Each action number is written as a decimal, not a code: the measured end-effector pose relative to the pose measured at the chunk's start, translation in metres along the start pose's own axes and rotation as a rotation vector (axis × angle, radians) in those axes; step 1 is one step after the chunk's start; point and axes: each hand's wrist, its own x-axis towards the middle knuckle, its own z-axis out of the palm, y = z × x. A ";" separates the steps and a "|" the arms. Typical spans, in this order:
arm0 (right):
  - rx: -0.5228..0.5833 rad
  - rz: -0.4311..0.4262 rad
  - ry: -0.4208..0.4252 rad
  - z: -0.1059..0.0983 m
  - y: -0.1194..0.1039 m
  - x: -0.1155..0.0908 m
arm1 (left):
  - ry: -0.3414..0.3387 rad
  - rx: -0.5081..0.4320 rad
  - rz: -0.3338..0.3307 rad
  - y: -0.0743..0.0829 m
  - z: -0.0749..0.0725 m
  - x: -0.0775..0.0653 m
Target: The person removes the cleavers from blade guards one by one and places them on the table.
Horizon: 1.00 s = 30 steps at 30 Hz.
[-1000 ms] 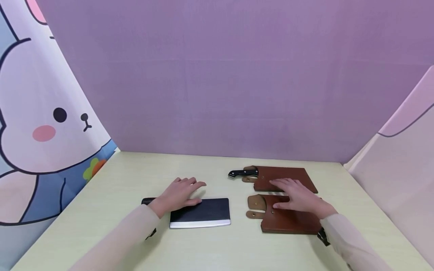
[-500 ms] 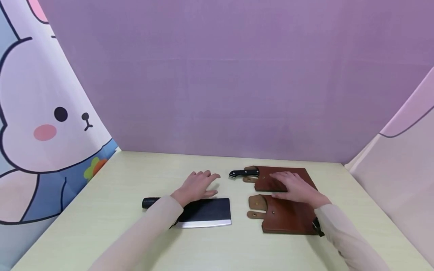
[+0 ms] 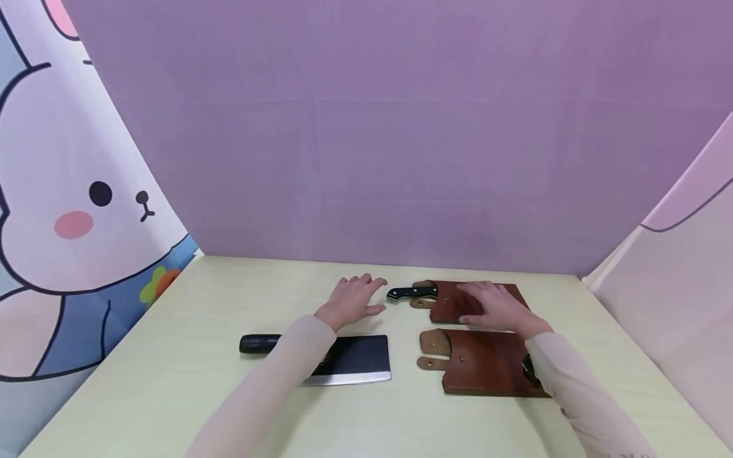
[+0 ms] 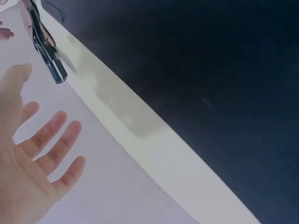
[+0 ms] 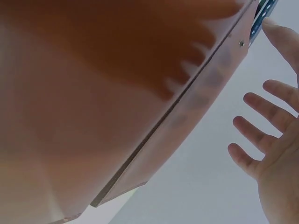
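Hovering above the pale table (image 3: 143, 381) in the head view, the left hand (image 3: 353, 300) has its fingers loosely spread and slightly bent, just to the left of the black-handled knife (image 3: 411, 292). That knife lies with its blade end inside the brown far sheath (image 3: 449, 310), its handle jutting out leftward. Over the far sheath is the right hand (image 3: 499, 306), fingers parted and gently bent. The near sheath (image 3: 487, 362) lies closer to the person, partly under the right forearm, its tan flap (image 3: 434, 342) and strap (image 3: 432, 363) pointing left. Farther left, the cleaver (image 3: 363, 356) lies flat, dark blade to the right, with the left sleeve (image 3: 272, 381) crossing above it. A purple backdrop (image 3: 366, 159) hangs behind.

From the left wrist, the left palm shows with fingers fanned apart, the knife's handle near the thumb but separate from it, and the cleaver's dark blade filling the upper right.

From the right wrist, the right hand's fingers stand apart, unclenched; brown leather fills the left side, and the knife's handle shows beside the thumb.
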 end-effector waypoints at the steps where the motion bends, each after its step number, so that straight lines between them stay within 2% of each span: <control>1: -0.001 0.000 0.003 0.000 0.001 0.001 | -0.001 0.003 -0.005 0.001 0.001 0.002; 6: 0.014 0.005 0.019 -0.003 0.004 0.005 | -0.010 0.001 -0.029 0.006 0.004 0.012; 15: 0.027 0.052 -0.015 -0.002 0.009 0.010 | -0.034 0.002 -0.074 0.011 0.015 0.026; 23: 0.038 0.076 -0.046 0.005 0.014 0.015 | -0.072 -0.006 -0.108 0.017 0.017 0.031; 30: 0.059 0.087 -0.094 0.010 0.016 0.019 | -0.066 -0.014 -0.118 0.024 0.021 0.035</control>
